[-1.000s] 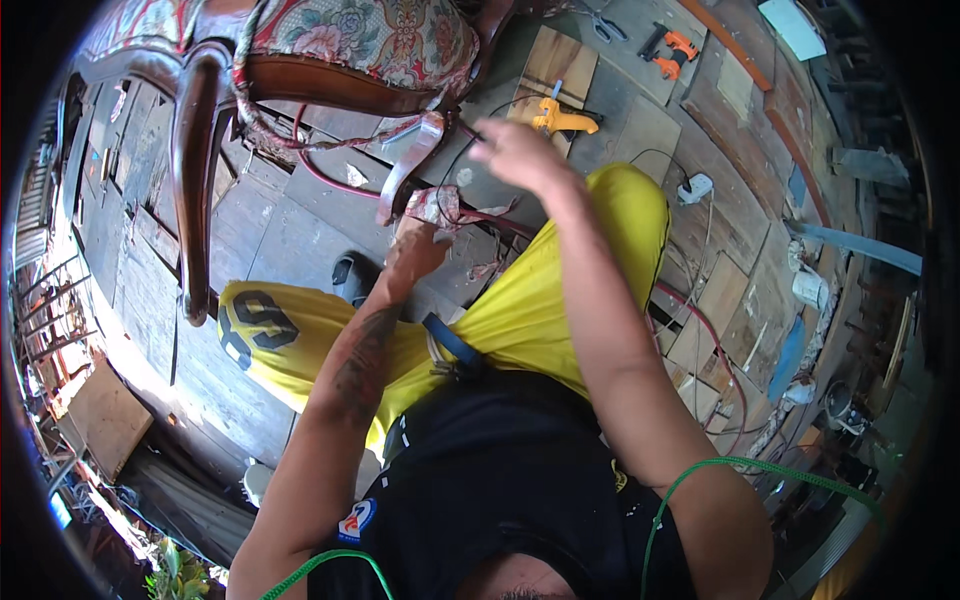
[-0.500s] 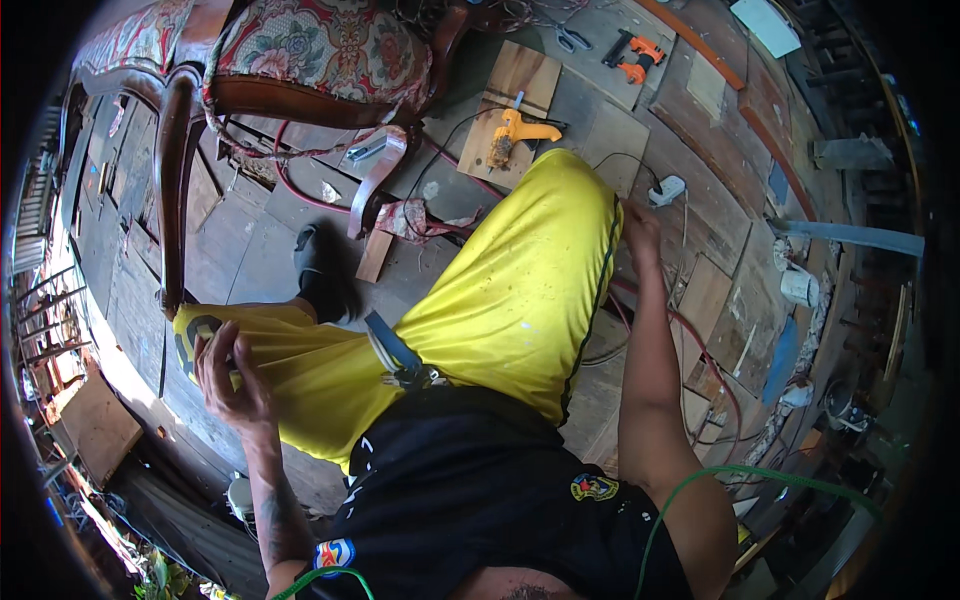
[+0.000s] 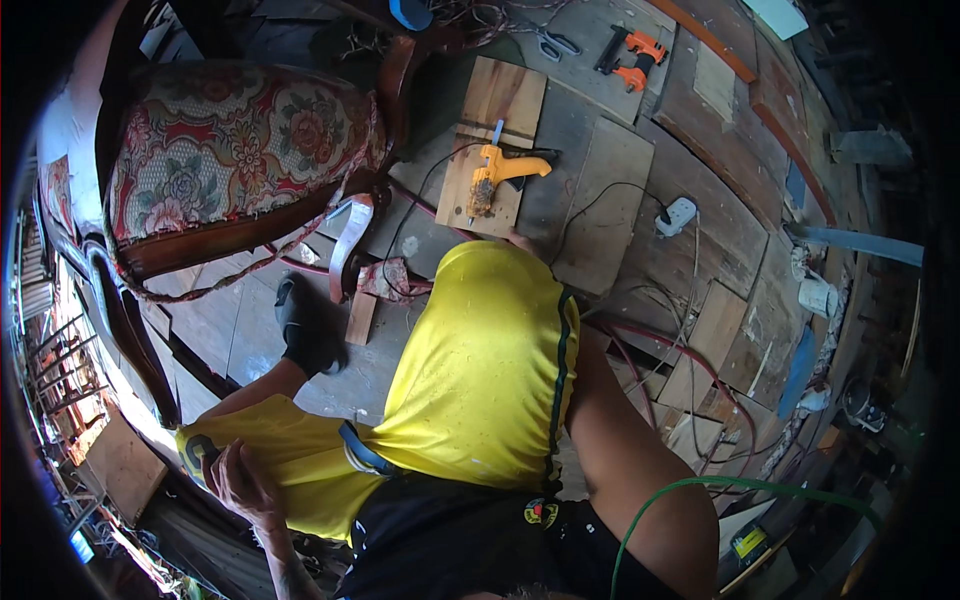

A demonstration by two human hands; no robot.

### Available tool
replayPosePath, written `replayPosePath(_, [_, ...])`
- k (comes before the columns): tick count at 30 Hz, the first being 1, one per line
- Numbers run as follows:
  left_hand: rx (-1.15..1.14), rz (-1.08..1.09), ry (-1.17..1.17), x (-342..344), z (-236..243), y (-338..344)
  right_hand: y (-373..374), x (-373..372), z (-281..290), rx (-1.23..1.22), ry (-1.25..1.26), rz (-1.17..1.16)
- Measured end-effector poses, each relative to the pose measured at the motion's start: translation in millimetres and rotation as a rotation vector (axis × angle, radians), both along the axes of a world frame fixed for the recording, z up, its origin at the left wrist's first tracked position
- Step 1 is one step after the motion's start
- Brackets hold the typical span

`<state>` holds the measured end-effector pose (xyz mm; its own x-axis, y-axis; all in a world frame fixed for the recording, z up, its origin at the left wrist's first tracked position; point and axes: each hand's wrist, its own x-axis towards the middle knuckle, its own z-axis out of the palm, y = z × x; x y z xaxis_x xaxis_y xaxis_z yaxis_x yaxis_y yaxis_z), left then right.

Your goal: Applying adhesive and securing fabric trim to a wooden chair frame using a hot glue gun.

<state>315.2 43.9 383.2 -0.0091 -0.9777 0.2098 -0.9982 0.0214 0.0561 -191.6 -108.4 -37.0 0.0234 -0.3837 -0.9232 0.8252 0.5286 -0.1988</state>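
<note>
My left hand (image 3: 246, 486) rests by my left knee on the yellow shorts (image 3: 490, 360), its fingers loosely bent and apart, with nothing clearly in them. My right arm (image 3: 640, 480) reaches forward past my right knee. Only a bit of my right hand (image 3: 521, 241) shows beyond the knee, at the near edge of a wooden board (image 3: 508, 90); its fingers are mostly hidden. On that board lies a yellow hot glue gun (image 3: 488, 178), a glue stick poking out of its back and its nozzle toward me.
An upholstered floral chair (image 3: 245, 150) with a carved wooden frame stands at the left. An orange and black nail gun (image 3: 634, 58), scissors (image 3: 556, 45) and a white power outlet (image 3: 677, 216) lie on the floor at far right. Red hose (image 3: 700, 362) and cables cross the boards.
My right hand has gone from beside my right knee to forward beyond it, near the board's edge. My view has shifted toward the chair. The left hand stays by the left knee.
</note>
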Motion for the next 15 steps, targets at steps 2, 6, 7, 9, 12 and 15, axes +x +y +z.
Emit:
replayPosePath(2, [0.019, 0.01, -0.05, -6.2, 0.2, -5.6, 1.0, 13.6, -22.6, -0.043, 0.004, -0.152])
replayPosePath(6, [0.04, -0.001, -0.086, -14.0, 4.0, -16.4, 4.6, 26.4, -31.4, -0.144, -0.088, -0.361])
replayPosePath(7, [0.051, -0.002, -0.079, -18.6, 5.0, -20.3, 6.4, 27.8, -30.8, -0.18, -0.107, -0.382])
replayPosePath(9, [0.058, -0.012, -0.079, -22.5, 6.8, -27.0, 4.2, 31.6, -30.1, -0.218, -0.163, -0.432])
replayPosePath(12, [0.064, -0.021, -0.082, -24.7, 4.6, -31.6, 1.7, 28.4, -31.2, -0.272, -0.199, -0.449])
replayPosePath(15, [0.069, 0.017, -0.125, -26.8, 5.8, -31.5, -10.9, 43.1, 0.6, -0.327, -0.105, -0.445])
